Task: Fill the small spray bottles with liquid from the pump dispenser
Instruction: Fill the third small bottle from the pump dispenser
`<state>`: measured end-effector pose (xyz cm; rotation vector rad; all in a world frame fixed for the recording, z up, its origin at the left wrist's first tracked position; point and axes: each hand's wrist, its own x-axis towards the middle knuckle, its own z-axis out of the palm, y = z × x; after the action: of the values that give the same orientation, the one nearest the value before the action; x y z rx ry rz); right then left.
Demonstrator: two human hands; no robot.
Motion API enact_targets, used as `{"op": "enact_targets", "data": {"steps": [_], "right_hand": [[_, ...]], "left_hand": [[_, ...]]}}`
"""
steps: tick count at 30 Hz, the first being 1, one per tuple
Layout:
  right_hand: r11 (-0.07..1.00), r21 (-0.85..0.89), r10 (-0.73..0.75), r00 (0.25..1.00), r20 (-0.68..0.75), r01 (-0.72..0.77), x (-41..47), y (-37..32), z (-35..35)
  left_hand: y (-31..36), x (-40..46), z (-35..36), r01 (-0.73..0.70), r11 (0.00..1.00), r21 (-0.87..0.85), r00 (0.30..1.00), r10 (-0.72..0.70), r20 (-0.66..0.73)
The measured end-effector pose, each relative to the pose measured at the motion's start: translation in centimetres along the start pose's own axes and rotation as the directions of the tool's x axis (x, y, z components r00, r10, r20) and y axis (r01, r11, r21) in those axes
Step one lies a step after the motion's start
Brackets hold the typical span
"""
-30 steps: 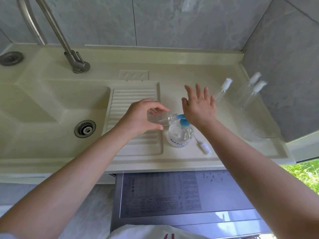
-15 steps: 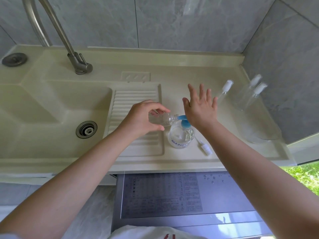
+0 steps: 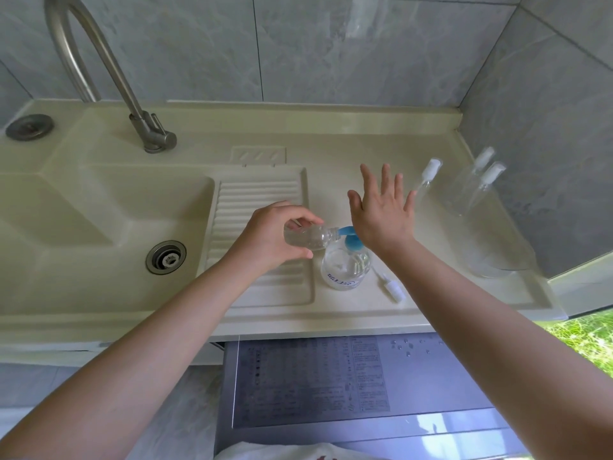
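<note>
Beige counter [image 3: 331, 147] beside the sink holds the pump dispenser [image 3: 345, 265]. Left hand [image 3: 275, 237] grips a small spray bottle [image 3: 306, 237] sideways, mouth at the blue spout. Right hand [image 3: 381, 214], fingers spread straight, presses the pump head.

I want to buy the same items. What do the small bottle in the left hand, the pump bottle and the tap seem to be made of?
Small bottle: clear, probably plastic; the liquid shows through it.
Pump bottle: clear glossy body with print, blue pump head, likely plastic.
Tap: grey brushed metal with a dull sheen, perhaps stainless steel.
</note>
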<state>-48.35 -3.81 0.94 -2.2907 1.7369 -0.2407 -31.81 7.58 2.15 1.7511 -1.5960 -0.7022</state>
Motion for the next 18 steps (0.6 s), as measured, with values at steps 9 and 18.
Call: {"op": "enact_targets", "data": {"steps": [9, 18], "right_hand": [[1.000, 0.006, 0.010, 0.999, 0.037, -0.010, -0.2, 0.3, 0.2], [0.999, -0.029, -0.022, 1.000, -0.020, 0.021, -0.1, 0.0, -0.1]], "left_hand": [[0.0, -0.1, 0.0, 0.014, 1.000, -0.006, 1.000, -0.014, -0.015], [-0.1, -0.2, 0.0, 0.016, 1.000, -0.005, 1.000, -0.016, -0.020]]}}
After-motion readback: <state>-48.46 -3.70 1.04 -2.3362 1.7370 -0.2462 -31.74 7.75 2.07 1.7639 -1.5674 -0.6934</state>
